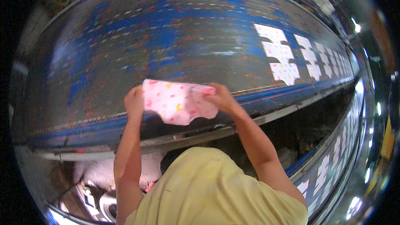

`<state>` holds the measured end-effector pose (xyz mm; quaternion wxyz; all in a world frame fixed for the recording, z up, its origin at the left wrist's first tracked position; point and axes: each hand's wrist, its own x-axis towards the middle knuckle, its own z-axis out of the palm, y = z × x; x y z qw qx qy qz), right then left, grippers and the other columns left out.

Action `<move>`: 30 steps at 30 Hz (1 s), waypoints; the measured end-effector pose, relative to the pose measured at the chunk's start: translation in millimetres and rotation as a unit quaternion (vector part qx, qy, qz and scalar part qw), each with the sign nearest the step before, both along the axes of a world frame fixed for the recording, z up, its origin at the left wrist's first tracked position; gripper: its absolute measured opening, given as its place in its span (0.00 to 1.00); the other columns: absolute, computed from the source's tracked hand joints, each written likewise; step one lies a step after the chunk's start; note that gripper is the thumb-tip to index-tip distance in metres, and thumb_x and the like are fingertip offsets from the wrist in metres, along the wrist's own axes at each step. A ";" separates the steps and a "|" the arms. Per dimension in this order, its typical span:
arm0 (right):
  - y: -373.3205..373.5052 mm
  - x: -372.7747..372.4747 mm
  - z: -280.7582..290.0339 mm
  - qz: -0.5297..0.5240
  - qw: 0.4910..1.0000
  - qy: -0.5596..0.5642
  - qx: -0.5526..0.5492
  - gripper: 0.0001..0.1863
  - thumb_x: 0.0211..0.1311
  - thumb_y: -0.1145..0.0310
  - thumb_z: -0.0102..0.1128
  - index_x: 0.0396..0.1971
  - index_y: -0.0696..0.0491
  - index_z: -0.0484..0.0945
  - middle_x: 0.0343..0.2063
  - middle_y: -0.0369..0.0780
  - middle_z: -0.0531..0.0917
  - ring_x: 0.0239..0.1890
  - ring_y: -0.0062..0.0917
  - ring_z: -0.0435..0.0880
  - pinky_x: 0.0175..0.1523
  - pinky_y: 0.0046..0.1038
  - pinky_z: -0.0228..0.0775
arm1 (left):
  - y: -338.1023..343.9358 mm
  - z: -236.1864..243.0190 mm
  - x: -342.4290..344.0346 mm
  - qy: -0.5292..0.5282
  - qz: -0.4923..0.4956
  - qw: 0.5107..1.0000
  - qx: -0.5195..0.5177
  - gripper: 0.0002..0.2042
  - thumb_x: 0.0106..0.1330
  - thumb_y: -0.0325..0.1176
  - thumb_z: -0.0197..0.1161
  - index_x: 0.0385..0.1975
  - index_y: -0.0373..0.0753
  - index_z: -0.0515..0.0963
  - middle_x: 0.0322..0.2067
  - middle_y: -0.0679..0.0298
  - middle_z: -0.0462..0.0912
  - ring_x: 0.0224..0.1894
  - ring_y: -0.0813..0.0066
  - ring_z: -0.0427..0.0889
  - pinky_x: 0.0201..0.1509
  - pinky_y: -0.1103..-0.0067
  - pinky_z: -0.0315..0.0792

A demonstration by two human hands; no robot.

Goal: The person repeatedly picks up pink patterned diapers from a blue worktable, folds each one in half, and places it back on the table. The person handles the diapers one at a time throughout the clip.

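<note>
A pink cut fabric piece (168, 100) with red and yellow printed spots is stretched between my two hands, over the near edge of a long blue and dark table (166, 54). At its left edge my left hand (134, 102) is closed on the cloth. My right hand (221, 98) pinches the upper right corner, where the fabric folds over a little. The lower edge hangs loose and curved.
Several pale printed fabric pieces (278, 51) lie in rows on the table's right side, running into the distance. A metal rail (266, 118) borders the near edge. Another table with pale pieces (323, 171) stands at lower right. A pinkish heap (98, 168) sits below left.
</note>
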<state>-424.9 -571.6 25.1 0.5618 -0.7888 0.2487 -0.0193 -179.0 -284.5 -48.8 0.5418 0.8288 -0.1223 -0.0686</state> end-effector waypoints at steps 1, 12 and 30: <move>16.2 1.0 1.8 -0.041 0.997 -0.053 0.040 0.14 0.63 0.71 0.70 0.47 0.59 0.83 0.39 0.37 0.89 0.43 0.23 0.85 0.49 0.30 0.80 | -0.3 -4.1 2.5 0.055 0.005 0.998 0.008 0.15 0.76 0.37 0.63 0.47 0.31 0.89 0.38 0.63 0.91 0.42 0.75 0.85 0.48 0.72 0.78; 80.2 -40.9 149.6 -0.077 0.899 -0.401 0.162 0.15 0.73 0.74 0.66 0.56 0.57 0.77 0.43 0.36 0.85 0.46 0.17 0.84 0.51 0.27 0.81 | -61.9 99.7 -81.5 0.412 -0.162 0.855 -0.270 0.24 0.81 0.52 0.57 0.57 0.36 0.83 0.46 0.59 0.89 0.46 0.63 0.89 0.55 0.66 0.84; -143.6 -385.8 41.8 -0.333 0.809 -0.284 0.393 0.30 0.68 0.80 0.60 0.70 0.65 0.68 0.57 0.47 0.84 0.57 0.33 0.88 0.63 0.37 0.82 | -280.6 115.9 -340.3 0.231 -0.249 0.921 -0.190 0.22 0.77 0.27 0.65 0.69 0.33 0.74 0.57 0.55 0.86 0.53 0.68 0.88 0.57 0.70 0.83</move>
